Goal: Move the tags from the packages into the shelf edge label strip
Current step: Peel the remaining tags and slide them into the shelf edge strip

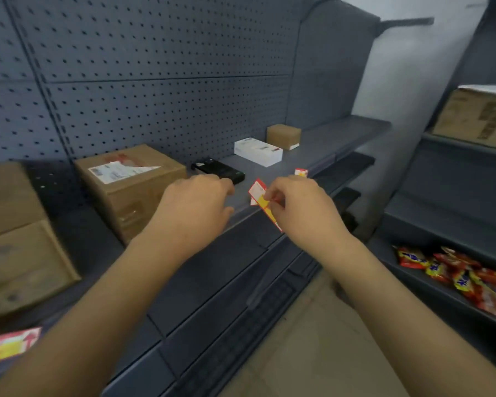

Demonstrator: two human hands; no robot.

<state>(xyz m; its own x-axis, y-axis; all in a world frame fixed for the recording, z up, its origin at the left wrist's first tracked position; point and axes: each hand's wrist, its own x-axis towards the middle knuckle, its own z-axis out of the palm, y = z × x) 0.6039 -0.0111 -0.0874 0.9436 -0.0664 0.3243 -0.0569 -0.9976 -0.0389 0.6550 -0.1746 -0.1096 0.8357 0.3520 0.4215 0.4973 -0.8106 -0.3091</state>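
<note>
My right hand [301, 207] pinches a red, white and yellow price tag [262, 200] just above the front edge of the grey shelf. My left hand [196, 206] hovers beside it over the shelf, fingers curled, holding nothing I can see. The dark shelf edge label strip [249, 227] runs diagonally below both hands. Another tag [300, 172] stands at the strip further right. A third tag [10, 343] sits in the strip at the lower left. On the shelf stand a brown package [129, 181], a black box [218, 170], a white box [257, 151] and a small brown box [283, 136].
Large cardboard boxes [17, 242] fill the shelf's left end. A pegboard back wall [155, 81] rises behind. To the right, another shelving unit holds a carton [476, 116] and red snack packets [464, 276]. Lower shelves and tan floor [312, 339] lie beneath.
</note>
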